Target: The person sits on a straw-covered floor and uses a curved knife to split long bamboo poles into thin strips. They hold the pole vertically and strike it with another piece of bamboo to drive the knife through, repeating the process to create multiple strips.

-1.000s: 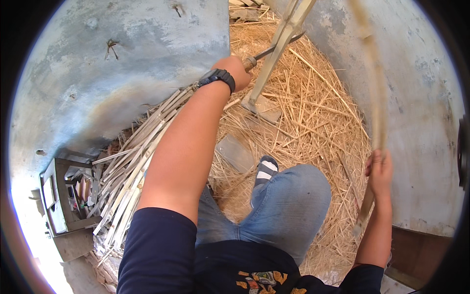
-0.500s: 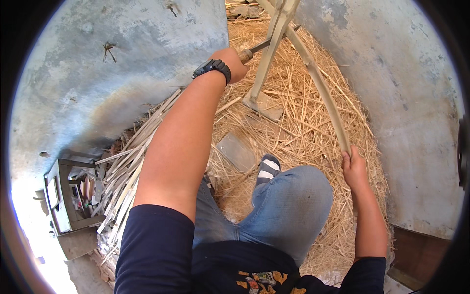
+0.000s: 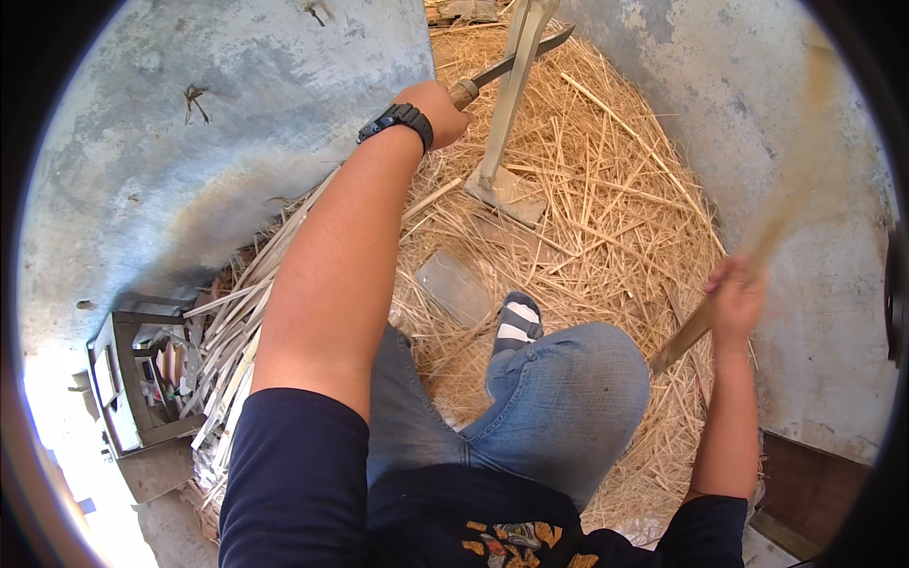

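My left hand (image 3: pixel 436 112) is closed around the wooden handle of a knife (image 3: pixel 499 68). The dark blade, curved at its tip, crosses an upright wooden post (image 3: pixel 501 133) near the top of the view. That post's foot rests on a small board (image 3: pixel 519 197) among the shavings. Over on the right, my right hand (image 3: pixel 739 295) grips a long pale bamboo strip (image 3: pixel 689 333). Motion smears the strip's upper part, which slants up toward the right wall. Its lower end lies beside my bent knee, apart from the knife.
Straw-coloured shavings (image 3: pixel 606 189) cover the floor. Several cut strips (image 3: pixel 248 312) are piled at left beside a tipped wooden frame (image 3: pixel 133 379). A flat grey plate (image 3: pixel 454 287) lies before my foot. Grey walls (image 3: pixel 275 123) rise on both sides.
The strip has swung away from the post and knife to the right, and now points up along the right wall. My right hand has moved up and right; my left hand shifted slightly left.
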A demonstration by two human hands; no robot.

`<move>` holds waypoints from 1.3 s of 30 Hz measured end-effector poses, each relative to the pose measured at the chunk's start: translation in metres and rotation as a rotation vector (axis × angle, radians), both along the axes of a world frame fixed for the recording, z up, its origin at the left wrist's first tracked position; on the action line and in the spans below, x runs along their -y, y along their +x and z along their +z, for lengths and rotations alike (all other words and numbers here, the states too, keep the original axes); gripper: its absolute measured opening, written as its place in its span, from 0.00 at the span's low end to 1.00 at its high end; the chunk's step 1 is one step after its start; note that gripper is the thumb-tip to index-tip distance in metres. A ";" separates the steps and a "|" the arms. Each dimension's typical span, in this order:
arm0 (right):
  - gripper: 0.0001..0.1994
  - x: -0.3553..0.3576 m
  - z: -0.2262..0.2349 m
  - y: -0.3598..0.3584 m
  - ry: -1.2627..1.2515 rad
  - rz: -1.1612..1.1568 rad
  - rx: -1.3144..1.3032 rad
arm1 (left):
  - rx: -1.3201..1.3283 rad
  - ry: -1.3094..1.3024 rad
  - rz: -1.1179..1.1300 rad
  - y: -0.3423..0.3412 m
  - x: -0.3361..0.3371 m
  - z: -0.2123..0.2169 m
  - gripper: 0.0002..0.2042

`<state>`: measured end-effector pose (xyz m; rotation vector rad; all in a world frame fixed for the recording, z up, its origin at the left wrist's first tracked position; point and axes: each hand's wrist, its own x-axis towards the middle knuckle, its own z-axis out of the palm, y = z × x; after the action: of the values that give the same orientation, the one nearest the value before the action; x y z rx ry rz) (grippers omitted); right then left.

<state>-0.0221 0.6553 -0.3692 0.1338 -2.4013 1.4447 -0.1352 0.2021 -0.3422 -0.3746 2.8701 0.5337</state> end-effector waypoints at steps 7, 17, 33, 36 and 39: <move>0.11 0.014 -0.010 0.015 0.345 -0.023 0.552 | 0.007 -0.033 -0.025 0.000 0.001 -0.003 0.22; 0.16 0.021 0.051 -0.006 -0.217 -0.127 -0.098 | -0.034 -0.019 0.006 0.001 0.013 -0.019 0.23; 0.17 0.029 0.069 -0.007 -0.149 -0.085 -0.040 | 0.039 0.008 -0.012 0.003 0.003 -0.012 0.22; 0.17 0.018 0.026 -0.015 -0.145 -0.057 -0.036 | 0.006 0.010 0.005 0.004 0.004 -0.017 0.21; 0.13 0.013 -0.047 0.001 0.703 -0.018 0.011 | 0.024 0.004 -0.022 0.000 -0.003 -0.015 0.21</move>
<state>-0.0208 0.6425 -0.4161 0.2643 -2.7962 0.5340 -0.1351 0.2050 -0.3570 -0.3466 2.8461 0.5276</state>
